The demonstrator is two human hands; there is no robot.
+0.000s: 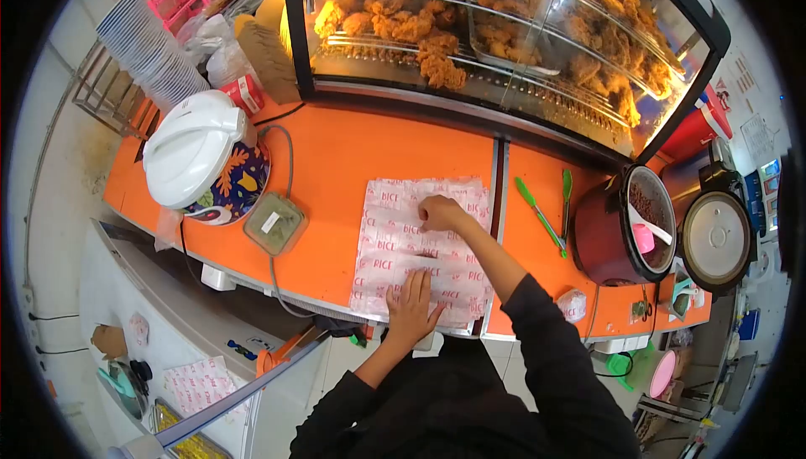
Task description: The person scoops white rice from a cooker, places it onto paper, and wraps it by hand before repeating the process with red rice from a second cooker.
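Printed paper sheets lie flat on the orange counter in front of me. My left hand rests flat on the lower part of the paper with its fingers spread. Over the upper part is my right hand, its fingers curled together and pointing down to the left. Whatever it may hold is too small to make out. A small dark mark or slit shows on the paper between my two hands.
A lit glass cabinet of fried chicken stands behind the counter. At left are a white-lidded rice cooker and a square container. Green tongs and an open dark red cooker are at right.
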